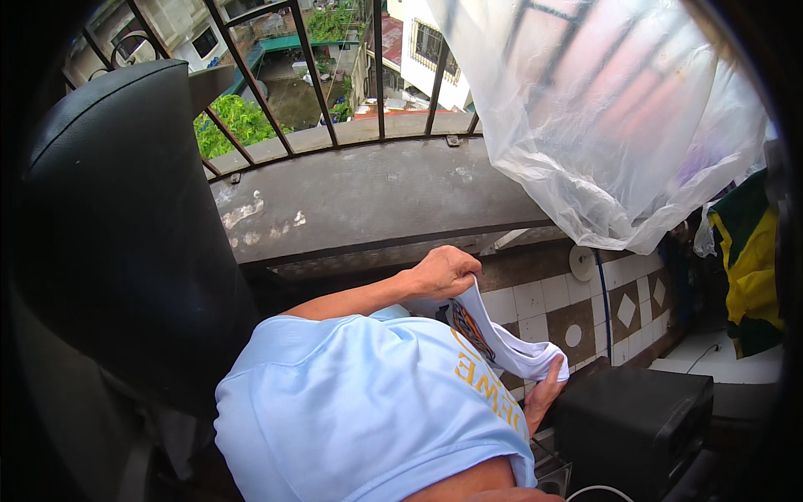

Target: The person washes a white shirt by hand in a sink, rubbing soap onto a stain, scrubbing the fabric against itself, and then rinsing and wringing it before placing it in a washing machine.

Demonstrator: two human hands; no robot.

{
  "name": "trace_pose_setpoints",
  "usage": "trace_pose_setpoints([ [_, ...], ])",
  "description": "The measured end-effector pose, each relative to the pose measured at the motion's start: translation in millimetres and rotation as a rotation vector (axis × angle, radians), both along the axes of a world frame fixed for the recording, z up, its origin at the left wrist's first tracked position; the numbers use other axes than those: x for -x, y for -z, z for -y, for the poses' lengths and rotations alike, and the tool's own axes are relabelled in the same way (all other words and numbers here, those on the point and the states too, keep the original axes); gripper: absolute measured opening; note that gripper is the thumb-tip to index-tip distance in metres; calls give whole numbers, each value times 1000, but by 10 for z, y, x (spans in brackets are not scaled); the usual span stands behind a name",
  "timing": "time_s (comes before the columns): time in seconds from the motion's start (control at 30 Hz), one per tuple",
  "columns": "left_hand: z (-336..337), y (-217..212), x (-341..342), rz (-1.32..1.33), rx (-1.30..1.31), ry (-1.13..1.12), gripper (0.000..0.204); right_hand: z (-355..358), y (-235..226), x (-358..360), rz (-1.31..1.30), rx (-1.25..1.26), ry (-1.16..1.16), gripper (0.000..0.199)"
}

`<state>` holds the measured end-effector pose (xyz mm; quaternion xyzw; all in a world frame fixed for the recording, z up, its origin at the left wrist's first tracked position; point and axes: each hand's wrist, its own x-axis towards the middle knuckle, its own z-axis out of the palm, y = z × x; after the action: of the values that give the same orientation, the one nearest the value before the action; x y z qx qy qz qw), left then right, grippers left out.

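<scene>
A white cloth garment, seemingly a printed T-shirt (503, 341), is stretched between my two hands in front of my chest. My left hand (452, 269) is closed in a pinch on its upper end. Around the lower end, at a bunched fold, my right hand (545, 393) has its fingers wrapped. A dark, multicoloured print shows on the garment's inner side. Part of it, along with much of my right forearm, is hidden behind the light blue shirt (351, 393) I wear.
A large black padded object (125, 226) stands at left. Metal railings (318, 75) top a grey ledge (376, 197) ahead. Clear plastic sheeting (602, 125) hangs at upper right, near a yellow-and-green cloth (749, 268). A black box (631, 427) sits at lower right, beside patterned tiles (577, 305).
</scene>
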<state>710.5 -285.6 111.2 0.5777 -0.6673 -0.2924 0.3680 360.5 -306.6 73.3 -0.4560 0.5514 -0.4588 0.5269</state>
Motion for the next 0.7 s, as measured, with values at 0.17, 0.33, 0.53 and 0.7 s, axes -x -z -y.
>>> trace_pose_setpoints([
  [0.17,67,-171,-197,-161,107,7,18,-4,-348,-53,236,39,75,37],
  [0.33,94,-255,-147,-214,122,31,18,20,-345,-126,247,91,87,38],
  [0.53,-14,-136,-93,-265,27,49,21,-26,-178,-147,275,63,149,39],
  [0.7,-8,-84,-71,-275,44,76,21,-32,-177,-161,268,52,168,40],
])
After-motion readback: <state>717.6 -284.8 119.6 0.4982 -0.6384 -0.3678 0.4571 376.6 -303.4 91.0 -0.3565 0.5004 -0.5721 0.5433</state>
